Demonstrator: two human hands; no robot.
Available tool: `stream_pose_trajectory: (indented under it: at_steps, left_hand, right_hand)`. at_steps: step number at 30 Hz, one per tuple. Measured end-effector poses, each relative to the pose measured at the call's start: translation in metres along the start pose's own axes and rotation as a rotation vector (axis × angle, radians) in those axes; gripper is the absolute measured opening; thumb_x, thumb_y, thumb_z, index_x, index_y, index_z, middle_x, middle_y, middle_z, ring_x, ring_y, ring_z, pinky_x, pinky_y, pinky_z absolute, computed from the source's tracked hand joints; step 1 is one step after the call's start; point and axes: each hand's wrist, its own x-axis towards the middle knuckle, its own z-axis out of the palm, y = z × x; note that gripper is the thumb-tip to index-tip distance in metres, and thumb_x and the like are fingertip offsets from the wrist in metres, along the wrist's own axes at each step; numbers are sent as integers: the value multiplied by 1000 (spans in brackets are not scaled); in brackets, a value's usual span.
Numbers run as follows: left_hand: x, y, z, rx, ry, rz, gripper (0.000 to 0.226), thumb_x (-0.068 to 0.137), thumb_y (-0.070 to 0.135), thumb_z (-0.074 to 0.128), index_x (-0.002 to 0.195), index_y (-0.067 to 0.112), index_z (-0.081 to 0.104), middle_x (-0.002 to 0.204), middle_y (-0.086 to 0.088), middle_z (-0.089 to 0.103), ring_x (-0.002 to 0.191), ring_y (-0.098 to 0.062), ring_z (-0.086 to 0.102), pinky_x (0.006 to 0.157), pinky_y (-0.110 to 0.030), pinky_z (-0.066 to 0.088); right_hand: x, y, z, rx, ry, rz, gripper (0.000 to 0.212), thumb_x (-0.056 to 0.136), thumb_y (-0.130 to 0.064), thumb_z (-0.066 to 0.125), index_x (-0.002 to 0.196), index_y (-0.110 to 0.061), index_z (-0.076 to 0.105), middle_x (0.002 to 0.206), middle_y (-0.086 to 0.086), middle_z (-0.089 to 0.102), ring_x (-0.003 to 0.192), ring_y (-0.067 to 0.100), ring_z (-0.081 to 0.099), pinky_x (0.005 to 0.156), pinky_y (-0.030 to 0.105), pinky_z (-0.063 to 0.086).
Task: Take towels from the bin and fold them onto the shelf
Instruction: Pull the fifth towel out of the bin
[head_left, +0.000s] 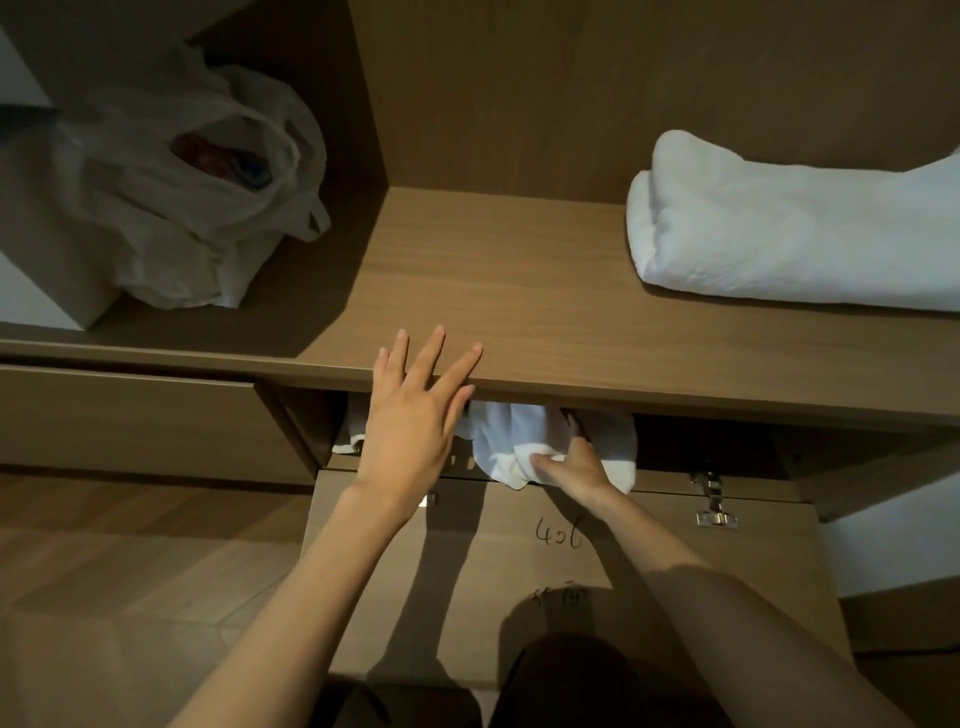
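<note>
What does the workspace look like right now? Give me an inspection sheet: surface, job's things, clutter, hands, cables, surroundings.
Surface: wooden shelf, bare wood at its middle.
Job's things: bunched towel, white, in the open bin under the shelf; folded towel, white, on the shelf's right end.
Clutter: plastic bag with contents, in the left compartment.
Hands: left hand has straight fingers over the shelf's front edge; right hand grips the bunched towel.
Cables: nothing seen.
Surroundings: bin flap dropped open, with handwriting on it and a metal hinge; wood floor.
</note>
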Motion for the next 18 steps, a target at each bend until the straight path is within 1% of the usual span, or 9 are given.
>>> stream_pose_trajectory:
  at_steps: [2,3,5,9,10,12,14,15,18]
  left_hand:
    - [1,-1,1,9,-3,-1,50,100,41,20,147,32,36,154,-11,34,143,-41,21,118,-54,16]
    - [1,-1,1,10,-2,-3,50,100,41,20,147,33,35,154,-11,33,144,-40,20,118,-53,15]
    - [1,0,1,14,-2,-7,51,100,42,19,148,34,34,155,-10,31,144,-40,19,118,-51,12]
    - [2,0,4,8,5,-14,50,100,42,20,148,34,34,156,-10,29,145,-40,18,118,-51,10]
    - [2,0,4,9,9,-11,49,101,41,21,148,34,34,155,-11,30,144,-40,18,118,-51,11]
    - [2,0,6,-6,26,-4,49,101,38,21,148,33,34,155,-12,31,144,-40,19,118,-52,13]
    - [1,1,6,-25,39,-9,49,101,38,20,148,31,34,155,-12,31,144,-41,19,118,-54,14]
    - [1,2,6,-29,46,-19,49,101,39,20,148,31,34,155,-12,31,144,-41,18,118,-54,13]
    - [-2,6,6,-15,40,-41,52,100,47,26,150,32,29,157,-12,25,146,-40,10,118,-53,6]
  right_hand:
    - [2,-5,4,-3,16,-2,78,85,-34,70,146,-6,31,138,13,48,131,30,42,101,37,41]
    - [1,-6,6,-44,19,-18,77,84,-35,70,145,-6,34,138,13,48,131,30,42,101,38,41]
    - [-6,-10,7,-141,14,-75,65,86,-36,68,139,-8,44,135,11,53,124,28,49,95,37,44]
    - [-39,-17,-8,-413,36,-265,28,92,-35,62,111,-14,59,105,7,66,96,26,63,76,35,49]
    - [-49,-19,-16,-474,51,-325,20,93,-34,60,100,-15,59,96,6,66,90,25,63,72,35,49]
    - [-67,-23,-34,-573,83,-450,16,95,-30,57,85,-18,55,83,-1,59,81,22,61,65,32,45]
    - [-87,-24,-56,-601,134,-560,7,93,-21,58,88,-20,63,82,-5,59,79,17,62,61,27,38]
    - [-96,-26,-66,-599,169,-597,8,90,-16,62,93,-21,68,83,-5,63,77,14,61,61,24,35]
    - [-113,-29,-89,-628,208,-583,11,85,-13,68,93,-20,71,79,-9,57,69,10,51,59,24,35]
